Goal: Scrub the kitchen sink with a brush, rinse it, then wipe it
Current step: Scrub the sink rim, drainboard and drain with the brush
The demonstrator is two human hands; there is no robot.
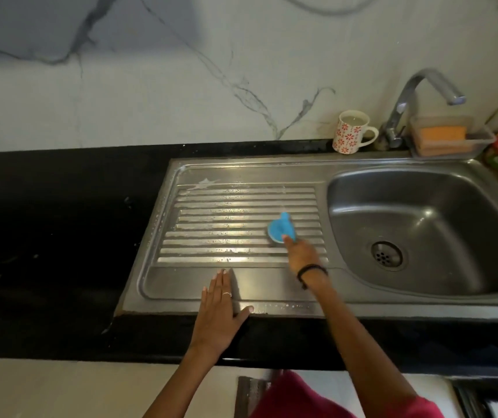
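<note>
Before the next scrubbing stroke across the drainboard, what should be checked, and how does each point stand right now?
1. Right hand grips the brush: ok.
2. Brush sits on the drainboard ridges: ok.
3. Left hand lies flat on the sink's front rim, apart from the brush: ok.
4. Mug stands behind the sink, off the drainboard: ok.
5. Tap running: no stream seen; ok.
6. Basin drain unblocked: cannot tell.

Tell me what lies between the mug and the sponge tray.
In the head view, the tap's base stands between the mug and the sponge tray.
</note>
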